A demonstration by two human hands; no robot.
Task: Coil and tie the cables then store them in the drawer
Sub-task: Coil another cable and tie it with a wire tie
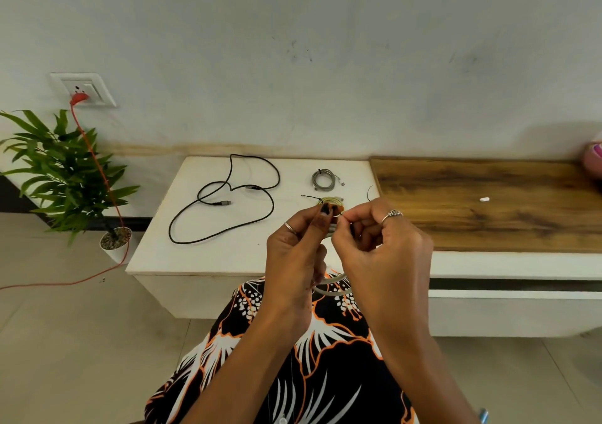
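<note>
- The pale white coiled cable [332, 285] is mostly hidden behind both hands [345, 247].
- A pink round object [593, 156] is cut off at the right edge.
- The thin black tie [369, 192] is too small to trace.

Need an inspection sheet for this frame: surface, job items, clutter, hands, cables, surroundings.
Surface: white cabinet top, joined on the right by a wood-grain top.
Job's things: white cable coil held over the lap; grey coiled cable, tied, on the white top; black cable lying loose, uncoiled.
Clutter: small white piece on the wood top.
Grippers: left hand and right hand both pinch a thin tie at the coil.
Cables: red cord runs from the wall socket to the floor.
Surroundings: potted plant, pink object at right edge.
</note>
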